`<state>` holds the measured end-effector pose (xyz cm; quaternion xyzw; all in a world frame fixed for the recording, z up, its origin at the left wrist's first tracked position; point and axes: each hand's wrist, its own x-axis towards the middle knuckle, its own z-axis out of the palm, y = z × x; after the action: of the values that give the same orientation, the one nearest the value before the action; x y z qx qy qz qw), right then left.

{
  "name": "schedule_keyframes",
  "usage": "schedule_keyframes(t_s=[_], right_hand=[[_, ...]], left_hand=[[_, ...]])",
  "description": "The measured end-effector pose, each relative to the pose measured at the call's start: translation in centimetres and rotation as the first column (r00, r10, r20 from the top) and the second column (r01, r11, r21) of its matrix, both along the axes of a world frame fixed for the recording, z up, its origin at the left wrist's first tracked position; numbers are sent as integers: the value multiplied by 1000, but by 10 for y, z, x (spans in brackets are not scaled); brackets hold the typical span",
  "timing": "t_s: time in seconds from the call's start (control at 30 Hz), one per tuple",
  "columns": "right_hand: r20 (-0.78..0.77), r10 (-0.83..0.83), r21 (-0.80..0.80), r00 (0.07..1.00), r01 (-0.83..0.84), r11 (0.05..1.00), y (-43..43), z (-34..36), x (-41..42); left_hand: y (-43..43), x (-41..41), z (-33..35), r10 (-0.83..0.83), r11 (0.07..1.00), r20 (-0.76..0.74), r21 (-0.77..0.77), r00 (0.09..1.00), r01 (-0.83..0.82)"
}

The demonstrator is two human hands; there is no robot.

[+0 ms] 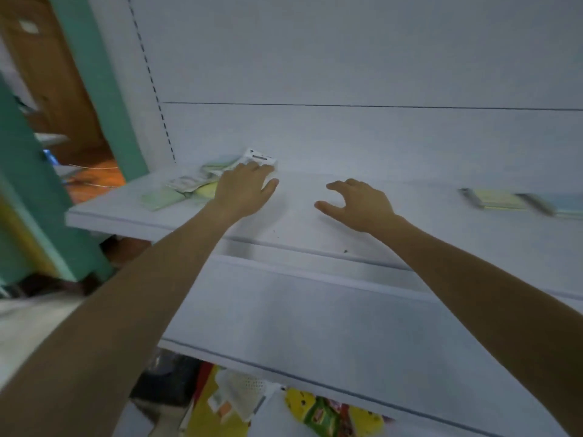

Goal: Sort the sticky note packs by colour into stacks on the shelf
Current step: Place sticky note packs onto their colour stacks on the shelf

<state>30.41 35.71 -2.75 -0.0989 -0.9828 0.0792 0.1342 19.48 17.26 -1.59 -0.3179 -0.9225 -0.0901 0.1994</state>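
Observation:
On the left part of the white shelf (293, 222) lies a loose heap of sticky note packs (192, 184), pale green and yellow ones in clear wrappers. My left hand (244, 187) rests flat on the right side of the heap, its fingertips on a pack with a white header card (258, 156). My right hand (355, 201) hovers over bare shelf to the right, fingers loosely curled and holding nothing. Far right on the shelf lie a yellow pack (497, 199) and a pale blue pack (564, 205) side by side.
A second white shelf (315, 313) juts out below the first. Under it lie colourful packaged goods (318, 411). A slotted upright (151, 80) marks the shelf's left end, with a teal door frame (94, 89) beyond it.

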Motion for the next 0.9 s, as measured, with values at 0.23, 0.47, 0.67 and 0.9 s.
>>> schedule_keyframes(t_s=[0.23,0.47,0.67,0.9], right_hand=[[18,118,55,993,-119,991,-58,-1,-94],[-20,49,-78,999,-50,996,-59,-4,-198],[-17,28,-65,999,-29,997,-75,-10,-260],[39,-31,-74,999,34,997,-89,-10,-280]], left_hand=[[-88,-82,-14,106,987,74,111,992,-114],[-124,-168,-24,145,983,135,93,980,-158],[-105,-219,-27,72,997,69,-47,995,-69],[-74,-263,-21,-91,982,59,-160,994,100]])
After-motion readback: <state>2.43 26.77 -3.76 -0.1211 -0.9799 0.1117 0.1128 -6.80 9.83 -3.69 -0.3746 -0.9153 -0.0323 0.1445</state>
